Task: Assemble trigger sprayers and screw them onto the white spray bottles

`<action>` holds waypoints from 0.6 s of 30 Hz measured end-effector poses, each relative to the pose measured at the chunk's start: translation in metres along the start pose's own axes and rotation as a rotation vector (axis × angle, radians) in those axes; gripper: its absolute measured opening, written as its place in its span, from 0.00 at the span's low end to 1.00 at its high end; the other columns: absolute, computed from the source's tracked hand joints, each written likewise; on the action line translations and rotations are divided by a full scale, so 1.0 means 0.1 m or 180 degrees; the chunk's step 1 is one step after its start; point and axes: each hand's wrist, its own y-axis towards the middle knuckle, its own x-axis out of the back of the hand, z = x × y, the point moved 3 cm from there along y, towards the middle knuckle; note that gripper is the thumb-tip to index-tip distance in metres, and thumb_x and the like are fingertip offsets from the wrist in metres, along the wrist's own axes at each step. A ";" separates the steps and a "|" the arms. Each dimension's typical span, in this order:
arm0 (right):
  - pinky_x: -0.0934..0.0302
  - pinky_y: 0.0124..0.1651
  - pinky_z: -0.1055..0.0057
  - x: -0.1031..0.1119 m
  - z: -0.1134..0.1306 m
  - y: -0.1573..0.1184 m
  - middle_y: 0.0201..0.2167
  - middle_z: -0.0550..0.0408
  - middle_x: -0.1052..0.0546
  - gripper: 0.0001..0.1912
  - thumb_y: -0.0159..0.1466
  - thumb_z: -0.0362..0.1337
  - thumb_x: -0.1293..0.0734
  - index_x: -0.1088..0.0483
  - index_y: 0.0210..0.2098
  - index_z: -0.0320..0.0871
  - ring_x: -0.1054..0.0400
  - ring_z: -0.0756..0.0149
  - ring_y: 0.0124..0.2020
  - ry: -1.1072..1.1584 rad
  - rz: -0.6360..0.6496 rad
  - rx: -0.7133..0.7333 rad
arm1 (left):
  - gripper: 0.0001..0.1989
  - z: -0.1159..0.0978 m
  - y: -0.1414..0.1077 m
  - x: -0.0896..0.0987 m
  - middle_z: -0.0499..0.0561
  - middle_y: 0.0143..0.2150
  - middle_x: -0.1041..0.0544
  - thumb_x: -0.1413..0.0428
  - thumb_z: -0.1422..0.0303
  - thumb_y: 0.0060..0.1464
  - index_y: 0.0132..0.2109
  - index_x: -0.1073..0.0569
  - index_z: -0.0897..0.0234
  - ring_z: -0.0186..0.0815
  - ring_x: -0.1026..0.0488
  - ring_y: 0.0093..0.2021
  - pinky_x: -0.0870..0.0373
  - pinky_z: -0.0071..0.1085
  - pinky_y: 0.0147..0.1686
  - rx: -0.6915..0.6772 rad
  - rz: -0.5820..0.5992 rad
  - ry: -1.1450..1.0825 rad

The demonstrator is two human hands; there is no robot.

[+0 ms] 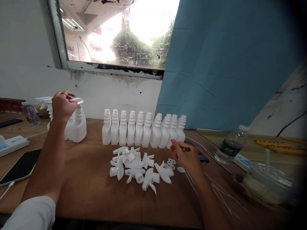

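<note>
At the left, my left hand point(63, 107) has its fingers closed at the rear of a white spray head point(78, 100), which sits on an upright white bottle point(80, 124). More bottles with spray heads stand beside and behind the hand. My right hand point(185, 156) is right of centre, fingers bent round a short dark brown stick point(185, 149), close to small white rings point(171, 163). Several open white bottles point(131, 131) stand in a row along the wall. Loose white trigger heads point(134, 164) lie in a pile before them.
A phone point(20, 166), a power strip point(13, 145) and a small water bottle point(30, 113) are at the left. Thin white tubes point(224, 195), a green-labelled bottle point(231, 145) and a lidded cup point(266, 183) with a straw are at the right, with another phone point(203, 157) behind my right hand.
</note>
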 end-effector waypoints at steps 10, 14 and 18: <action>0.48 0.25 0.72 0.08 0.33 -0.26 0.22 0.58 0.34 0.20 0.61 0.54 0.33 0.25 0.30 0.43 0.41 0.70 0.23 0.0845 0.0318 0.0304 | 0.08 -1.02 -0.66 0.72 0.40 0.23 0.32 0.35 0.79 0.44 0.32 0.25 0.67 0.21 0.41 0.16 0.50 0.24 0.14 -0.0447 -0.0809 -0.3939; 0.47 0.25 0.73 0.08 0.49 -0.43 0.21 0.58 0.34 0.18 0.62 0.53 0.33 0.24 0.36 0.44 0.41 0.70 0.24 0.1182 0.0743 0.0332 | 0.11 -1.27 -0.84 0.53 0.40 0.21 0.31 0.35 0.80 0.41 0.28 0.28 0.65 0.19 0.45 0.12 0.59 0.22 0.08 -0.0086 0.0447 -0.4928; 0.41 0.28 0.72 -0.03 0.61 -0.59 0.23 0.57 0.33 0.21 0.62 0.56 0.34 0.23 0.40 0.45 0.39 0.69 0.25 0.1547 0.1144 0.0492 | 0.11 -1.61 -1.19 0.13 0.38 0.19 0.33 0.34 0.75 0.44 0.29 0.30 0.64 0.18 0.49 0.10 0.59 0.18 0.06 0.0405 0.1868 -0.5294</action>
